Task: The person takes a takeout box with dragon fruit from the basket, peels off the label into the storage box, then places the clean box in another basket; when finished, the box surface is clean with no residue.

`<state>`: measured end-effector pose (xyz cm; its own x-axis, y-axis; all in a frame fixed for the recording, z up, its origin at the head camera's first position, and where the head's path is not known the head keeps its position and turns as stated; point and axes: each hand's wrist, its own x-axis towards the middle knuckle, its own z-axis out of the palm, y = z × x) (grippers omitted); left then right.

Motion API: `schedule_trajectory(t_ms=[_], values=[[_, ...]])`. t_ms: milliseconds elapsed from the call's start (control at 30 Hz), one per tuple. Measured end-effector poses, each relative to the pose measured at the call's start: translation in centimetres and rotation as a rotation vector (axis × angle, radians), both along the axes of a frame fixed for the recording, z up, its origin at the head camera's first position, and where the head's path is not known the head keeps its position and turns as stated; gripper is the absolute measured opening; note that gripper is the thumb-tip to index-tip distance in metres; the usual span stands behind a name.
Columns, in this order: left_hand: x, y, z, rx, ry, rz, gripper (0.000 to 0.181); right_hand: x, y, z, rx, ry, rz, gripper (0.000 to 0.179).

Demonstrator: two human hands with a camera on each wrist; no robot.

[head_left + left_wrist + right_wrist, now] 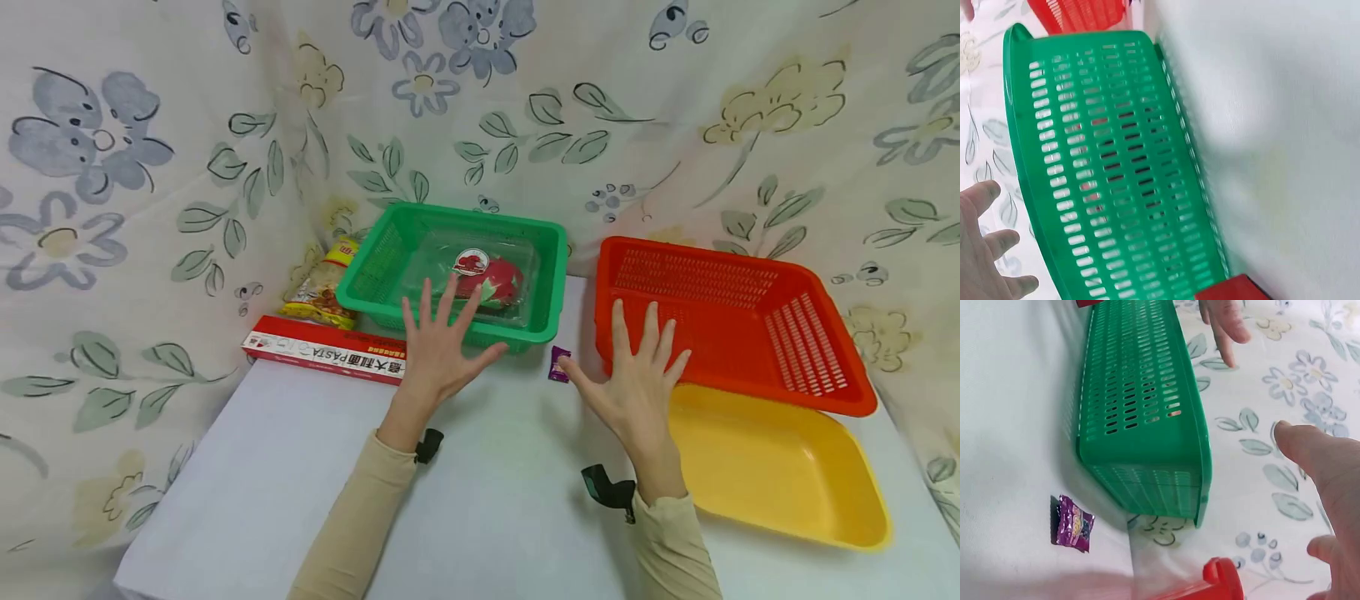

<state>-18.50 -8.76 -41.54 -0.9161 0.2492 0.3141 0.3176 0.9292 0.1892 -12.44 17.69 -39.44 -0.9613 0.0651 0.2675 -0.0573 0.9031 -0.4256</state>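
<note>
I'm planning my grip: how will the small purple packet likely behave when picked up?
The small purple packet is probably light, being tiny beside the green basket. Shiny and crinkled, it may slip or crumple. Roughly rectangular, it seems unlikely to roll.

Floral cloth [465,179] behind a white table [262,467] suggests a draped booth.

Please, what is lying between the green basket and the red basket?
A small purple packet lies on the white tabletop between the green basket and the red basket, as the head view shows.
</note>
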Motion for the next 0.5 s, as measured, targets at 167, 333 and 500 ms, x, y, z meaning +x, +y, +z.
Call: schedule_trajectory(t_ms=[167,333,500], values=[[-0.5,-1.8,-0.3,0.055,0.020,0.045,0.090,0.0,0.0,-0.3,-0.002,-0.007,-0.004,0.104],[-0.9,-3.6,-0.6,0.105,0.030,0.092,0.088,0.2,0.0,-0.5,-0.013,-0.016,0.007,0.101],[-1.8,-5.6,-0.6,0.163,0.026,0.115,0.083,0.2,-0.3,-0.7,-0.028,0.012,0.010,0.099]])
